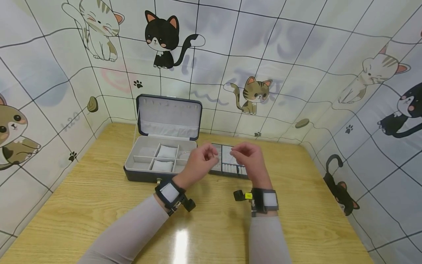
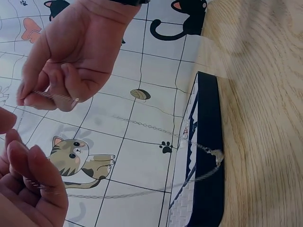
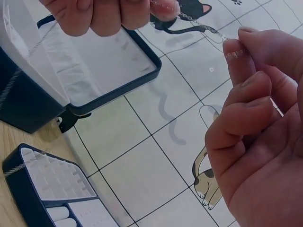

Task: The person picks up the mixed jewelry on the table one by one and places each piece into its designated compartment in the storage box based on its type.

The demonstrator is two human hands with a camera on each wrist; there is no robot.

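Note:
A thin silver chain necklace (image 2: 113, 195) stretches between my two hands, its loop hanging down with a small bright pendant (image 2: 217, 155) at the bottom. My left hand (image 1: 200, 161) pinches one part of the chain between thumb and fingers. Opposite it, my right hand (image 1: 251, 161) pinches another part, and a short length of chain (image 3: 203, 26) spans the gap between the fingertips in the right wrist view. Both hands are raised above the table, in front of a flat jewelry tray (image 1: 215, 173). In the head view the chain is too fine to follow clearly.
An open dark-blue jewelry box (image 1: 140, 176) stands left of the tray, lid leaning back. White cushions (image 1: 167, 151) fill some compartments, and a thin ring-shaped band (image 1: 183, 153) lies in another. The tray has white ring rolls (image 1: 229, 168). Cat-print cloth (image 1: 217, 44) hangs behind the wooden table (image 1: 211, 227).

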